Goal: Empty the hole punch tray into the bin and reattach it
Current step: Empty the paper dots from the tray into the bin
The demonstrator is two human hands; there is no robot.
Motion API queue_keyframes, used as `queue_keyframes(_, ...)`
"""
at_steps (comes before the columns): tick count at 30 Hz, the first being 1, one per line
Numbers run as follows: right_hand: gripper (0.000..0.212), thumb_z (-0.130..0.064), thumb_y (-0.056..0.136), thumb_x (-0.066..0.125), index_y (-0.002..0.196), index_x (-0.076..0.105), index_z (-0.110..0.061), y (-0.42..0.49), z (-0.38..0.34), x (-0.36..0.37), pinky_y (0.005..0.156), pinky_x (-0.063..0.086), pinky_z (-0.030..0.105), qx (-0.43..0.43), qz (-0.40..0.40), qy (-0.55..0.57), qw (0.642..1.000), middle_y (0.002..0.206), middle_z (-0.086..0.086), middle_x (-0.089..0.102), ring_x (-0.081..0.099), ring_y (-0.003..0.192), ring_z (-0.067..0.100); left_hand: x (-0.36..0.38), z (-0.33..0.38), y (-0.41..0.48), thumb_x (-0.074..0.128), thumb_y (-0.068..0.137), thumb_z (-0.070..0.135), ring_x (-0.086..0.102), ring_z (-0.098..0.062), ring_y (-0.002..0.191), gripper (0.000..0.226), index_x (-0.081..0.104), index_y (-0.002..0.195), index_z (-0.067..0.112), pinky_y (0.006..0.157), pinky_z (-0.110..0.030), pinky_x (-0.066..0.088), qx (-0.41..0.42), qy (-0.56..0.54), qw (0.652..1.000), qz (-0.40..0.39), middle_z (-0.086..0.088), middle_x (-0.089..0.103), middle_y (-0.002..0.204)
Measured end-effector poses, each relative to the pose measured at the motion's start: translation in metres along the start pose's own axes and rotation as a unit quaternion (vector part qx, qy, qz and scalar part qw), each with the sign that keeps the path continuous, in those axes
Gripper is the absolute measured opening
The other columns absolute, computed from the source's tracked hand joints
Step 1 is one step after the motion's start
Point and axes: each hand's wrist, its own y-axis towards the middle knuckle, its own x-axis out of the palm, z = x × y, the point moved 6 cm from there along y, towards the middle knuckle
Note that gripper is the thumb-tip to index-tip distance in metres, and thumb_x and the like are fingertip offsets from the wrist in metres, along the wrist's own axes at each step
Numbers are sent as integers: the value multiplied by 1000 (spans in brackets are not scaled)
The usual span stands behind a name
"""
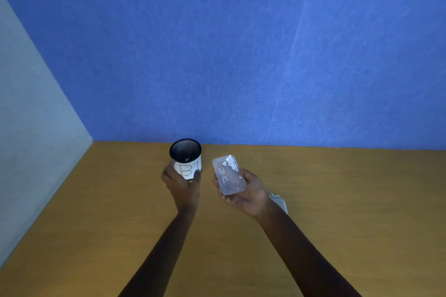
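The translucent, frosted plastic hole punch tray [229,175] is already off the punch and lies open side up in the right hand [243,191], whose grip cups it from below with the fingers curled up along its long edges. A heap of small white paper discs [231,162] sits bunched at the far end of the tray, so nothing looks emptied yet. The left hand [182,182] has its grip wrapped around the lower part of the small black mesh bin with a white paper label [185,157], which stands upright on the brown wooden tabletop [337,200] near the blue back wall [241,55]. Tray and bin are just beside each other, the tray's loaded end near the bin's rim but not over the opening. A pale grey object [280,202] peeks out behind the right wrist; it may be the punch body, though too little shows to be sure. By my reading, removal is done; tipping the discs into the bin and refitting the tray are both left
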Motion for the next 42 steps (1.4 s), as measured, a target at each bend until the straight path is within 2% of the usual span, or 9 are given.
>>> queue_keyframes(4, 36, -29, 90, 38, 89, 60, -1, 18, -1, 16, 53, 57, 27, -1, 9, -26, 1000, 85, 16, 62, 57, 75, 26, 0, -14, 26, 75, 70, 2, 27, -37, 135, 91, 18, 141, -5, 109, -42, 28, -42, 10, 999, -28, -25, 21, 147)
queue_keyframes(9, 33, -29, 89, 41, 84, 62, -3, 37, 1, 32, 53, 54, 25, 6, 7, -38, 999, 68, 14, 70, 61, 65, 24, 7, -33, 46, 77, 70, 4, 16, -30, 142, 102, 9, 144, -4, 114, -37, 20, -69, -12, 995, -64, -20, 12, 153)
queue_keyframes(12, 34, -30, 90, 41, 87, 62, -4, 47, 3, 37, 55, 52, 26, 9, 9, -60, 998, 82, 15, 65, 60, 70, 24, 11, -38, 52, 78, 68, 4, 16, -29, 142, 103, 9, 144, -3, 112, -32, 21, -65, -25, 994, -84, -19, 12, 154)
queue_keyframes(16, 33, -31, 90, 40, 89, 60, -5, 57, 3, 39, 55, 52, 25, 8, 20, -66, 998, 86, 14, 60, 58, 73, 24, 19, -38, 59, 76, 65, -9, 32, -26, 130, 98, 14, 141, -7, 81, 3, 37, -34, -56, 993, -101, -23, 22, 147)
queue_keyframes(20, 32, -31, 90, 40, 84, 60, -6, 64, 0, 39, 57, 49, 27, 6, 37, -82, 996, 77, 12, 64, 58, 70, 24, 25, -35, 65, 75, 59, -16, 49, -31, 112, 87, 28, 132, -7, 70, -7, 47, 0, -71, 992, -101, -23, 41, 130)
queue_keyframes(24, 32, -29, 91, 38, 84, 59, -6, 68, -2, 41, 59, 45, 32, 5, 45, -96, 994, 81, 12, 60, 56, 71, 25, 28, -39, 68, 76, 56, -18, 51, -33, 115, 91, 30, 133, -4, 83, -26, 48, 0, -93, 990, -102, -25, 44, 132)
queue_keyframes(27, 31, -28, 91, 37, 85, 57, -6, 71, -3, 42, 59, 42, 33, 5, 53, -105, 993, 85, 13, 57, 55, 73, 26, 29, -44, 72, 79, 55, -11, 50, -37, 118, 93, 31, 134, -5, 84, -26, 52, -1, -92, 991, -101, -27, 42, 133)
queue_keyframes(31, 30, -28, 92, 37, 85, 57, -6, 76, -4, 43, 61, 42, 33, 9, 66, -111, 992, 85, 13, 57, 55, 74, 25, 32, -47, 74, 78, 60, -11, 43, -35, 127, 99, 21, 141, -2, 103, -50, 43, -27, -84, 991, -99, -23, 35, 141)
queue_keyframes(42, 26, -26, 91, 40, 73, 52, -12, 91, -18, 65, 56, 37, 28, -53, 118, -227, 965, 72, 7, 48, 46, 61, 19, 29, -44, 76, 84, 52, 9, 49, -32, 119, 95, 34, 132, -4, 98, -37, 43, -5, -67, 992, -107, -21, 46, 132)
